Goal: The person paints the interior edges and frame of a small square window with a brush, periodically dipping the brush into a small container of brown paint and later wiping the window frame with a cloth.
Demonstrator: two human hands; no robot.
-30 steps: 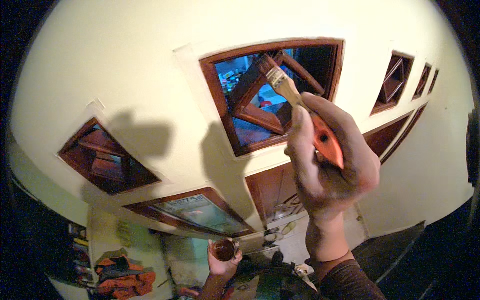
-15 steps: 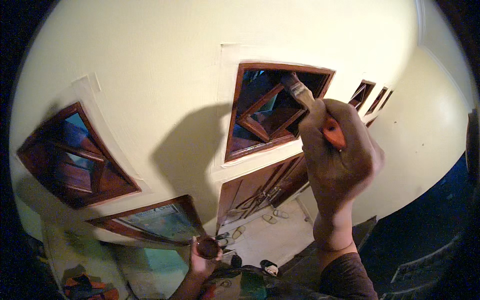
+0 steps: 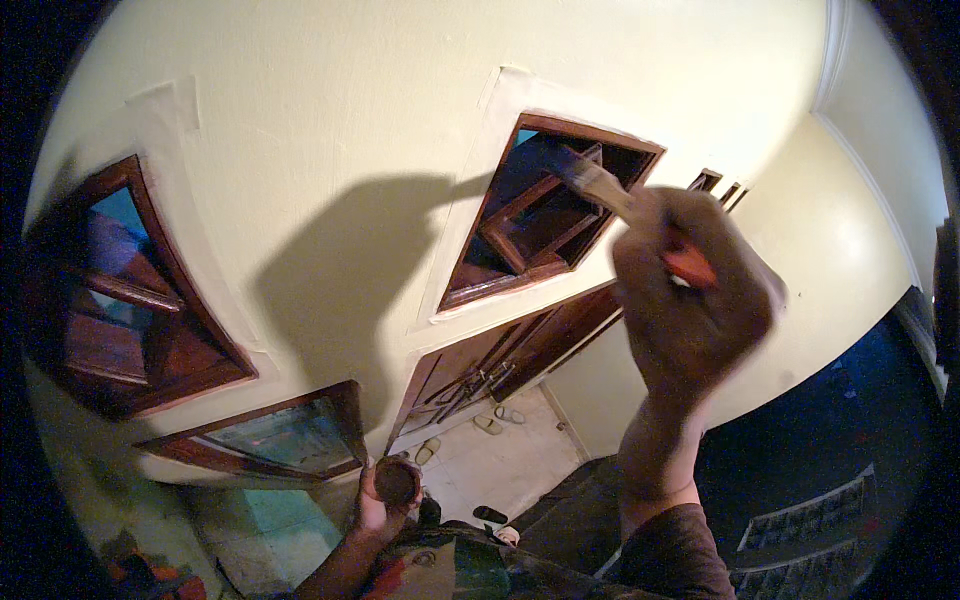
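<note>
Raised at the right, my right hand [image 3: 695, 285] grips a paintbrush [image 3: 604, 192] whose orange-red handle end shows below the fingers. The bristles point up and left, in front of the brown wooden vent window [image 3: 467, 298] set high in the wall; I cannot tell whether they touch its frame. Low in the middle, my left hand [image 3: 370, 508] holds a small round pot [image 3: 397, 482] with dark brown contents, upright and close to the corner of a lower framed window [image 3: 190, 447]. Pale bands border the vent window on the wall.
Another brown vent window [image 3: 215, 345] is at the left. A brown double door [image 3: 480, 375] stands under the middle one, with slippers [image 3: 488, 424] on the light floor before it. My shadow [image 3: 340, 270] falls across the cream wall [image 3: 300, 110]. Orange-and-dark items [image 3: 150, 575] lie lower left.
My view has tilted, so the windows and door sit at a different slant. The pot and my left hand appear slightly further left. The brush remains before the middle vent window, still in my right hand.
</note>
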